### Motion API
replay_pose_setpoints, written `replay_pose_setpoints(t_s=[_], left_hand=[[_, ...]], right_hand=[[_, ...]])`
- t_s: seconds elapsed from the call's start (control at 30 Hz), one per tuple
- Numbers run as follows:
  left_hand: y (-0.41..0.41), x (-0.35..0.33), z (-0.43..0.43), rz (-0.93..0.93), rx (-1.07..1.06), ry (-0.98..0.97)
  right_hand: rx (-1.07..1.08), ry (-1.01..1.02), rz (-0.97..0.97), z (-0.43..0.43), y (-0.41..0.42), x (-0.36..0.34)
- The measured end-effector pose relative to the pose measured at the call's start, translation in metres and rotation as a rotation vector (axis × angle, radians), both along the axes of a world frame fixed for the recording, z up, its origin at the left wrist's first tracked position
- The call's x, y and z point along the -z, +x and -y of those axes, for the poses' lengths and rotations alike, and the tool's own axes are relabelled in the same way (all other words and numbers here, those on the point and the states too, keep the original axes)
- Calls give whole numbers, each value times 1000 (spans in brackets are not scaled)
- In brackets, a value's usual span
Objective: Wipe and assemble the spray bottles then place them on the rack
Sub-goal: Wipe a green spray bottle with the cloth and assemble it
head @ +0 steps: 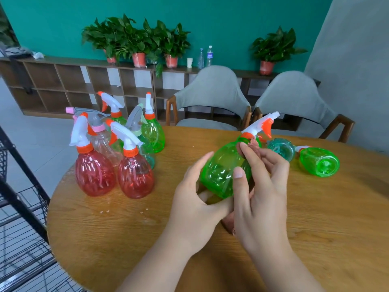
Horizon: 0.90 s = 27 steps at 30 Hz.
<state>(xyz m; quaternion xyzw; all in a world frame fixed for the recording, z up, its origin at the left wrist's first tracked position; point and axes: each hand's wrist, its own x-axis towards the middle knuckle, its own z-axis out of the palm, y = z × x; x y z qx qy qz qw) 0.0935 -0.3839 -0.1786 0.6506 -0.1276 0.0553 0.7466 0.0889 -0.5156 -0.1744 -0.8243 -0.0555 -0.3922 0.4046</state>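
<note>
I hold a green spray bottle (221,167) tilted above the round wooden table (126,224), its white and orange trigger head (262,125) pointing up to the right. My left hand (195,205) grips the bottle's base. My right hand (261,186) lies over the bottle's right side and pinches a pinkish cloth (253,143) against it near the neck; most of the cloth is hidden. Several assembled bottles stand at the table's left, two red ones (94,173) in front. A teal bottle (282,148) and a green bottle (320,163) lie on their sides at the right.
A black wire rack (23,199) stands left of the table. Two grey chairs (212,98) are pushed in at the far side. Small white crumbs (105,211) lie on the tabletop. A wooden shelf unit (63,81) with potted plants lines the green wall.
</note>
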Motion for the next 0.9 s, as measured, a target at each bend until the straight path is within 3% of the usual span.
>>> replay_pose_setpoints(t_s=[0.13,0.3,0.47,0.67,0.8,0.9], left_hand=[[-2,-3,-1,-43,99,-133],[3,-5,0,-23,-12,-157],[9,2,-6,57,-159,-9],[1,13,4,134,-225,182],[2,12,1,180,-299,169],[3,2,-2,123,-279,56]], right_hand=[[-21,11,5,1,-2,1],[-68,-30,20,-16,-17,6],[-75,-182,3,-23,-22,12],[15,-81,3,-6,-4,-4],[25,-129,18,-22,-19,2],[-4,-200,5,-36,-31,13]])
